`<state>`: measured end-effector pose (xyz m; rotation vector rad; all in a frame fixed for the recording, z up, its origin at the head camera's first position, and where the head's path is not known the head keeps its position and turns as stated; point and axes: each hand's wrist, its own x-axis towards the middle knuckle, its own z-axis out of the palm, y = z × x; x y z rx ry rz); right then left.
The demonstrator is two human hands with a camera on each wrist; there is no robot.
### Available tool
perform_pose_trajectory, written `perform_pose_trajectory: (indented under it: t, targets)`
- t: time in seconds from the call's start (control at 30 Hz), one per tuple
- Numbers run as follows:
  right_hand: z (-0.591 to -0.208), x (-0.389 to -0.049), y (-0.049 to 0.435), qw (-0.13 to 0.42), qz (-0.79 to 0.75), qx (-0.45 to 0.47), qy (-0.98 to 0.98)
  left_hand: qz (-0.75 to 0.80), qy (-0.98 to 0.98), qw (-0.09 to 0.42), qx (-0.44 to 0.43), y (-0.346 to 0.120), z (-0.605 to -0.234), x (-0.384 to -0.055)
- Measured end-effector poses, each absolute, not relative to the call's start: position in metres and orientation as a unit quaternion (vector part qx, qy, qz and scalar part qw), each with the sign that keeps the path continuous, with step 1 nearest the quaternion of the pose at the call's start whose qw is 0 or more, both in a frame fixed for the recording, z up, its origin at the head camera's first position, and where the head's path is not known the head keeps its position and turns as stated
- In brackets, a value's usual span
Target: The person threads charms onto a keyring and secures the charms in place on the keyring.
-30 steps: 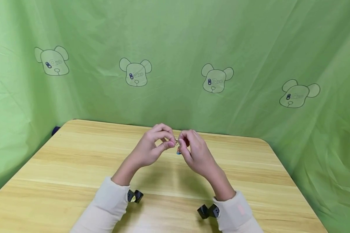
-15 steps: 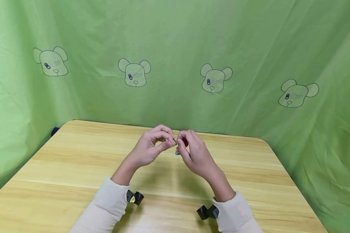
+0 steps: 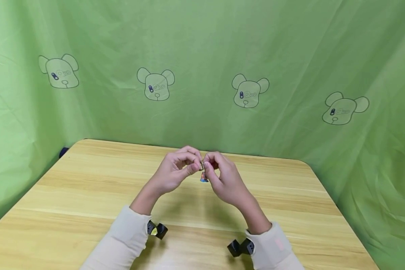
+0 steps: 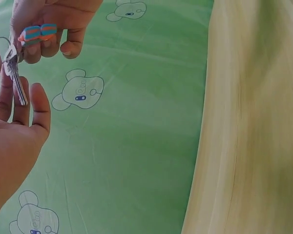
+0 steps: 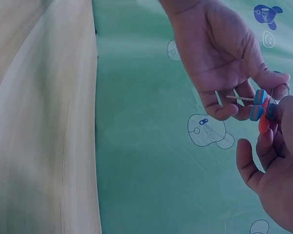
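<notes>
Above the table, my left hand [image 3: 175, 168] and right hand [image 3: 226, 178] meet fingertip to fingertip. Both pinch a thin metal key ring [image 5: 289, 88], partly hidden behind the fingers. A silver key [image 4: 15, 75] hangs from it and points toward the left hand's spread fingers in the left wrist view. An orange and blue charm [image 3: 204, 177], striped and lobed, dangles just below the fingertips. That charm [image 4: 39, 33] shows against the right hand's fingers in the left wrist view. The exact grip of each fingertip on the ring is hard to make out.
Underneath is a light wooden table [image 3: 87, 195] with rounded far corners. A green curtain [image 3: 195, 45] printed with bear heads surrounds it. Black wrist cameras [image 3: 234, 247] stick out from both sleeves.
The charm has come down into fuller view below the right fingertips, and the metal ring between the hands has turned. Both hands stay nearly in place.
</notes>
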<state>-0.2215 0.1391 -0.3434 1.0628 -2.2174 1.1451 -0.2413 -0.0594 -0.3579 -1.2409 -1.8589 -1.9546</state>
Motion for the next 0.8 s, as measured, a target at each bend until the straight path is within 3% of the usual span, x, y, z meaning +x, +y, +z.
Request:
perform_pose_trajectory:
  t: [0.8]
  targets:
    - [-0.3387,-0.2204,0.1432,0.159,0.400,0.391,-0.814,-0.652,-0.645,0.068,-0.393,-0.0673,-0.3608,-0.2436]
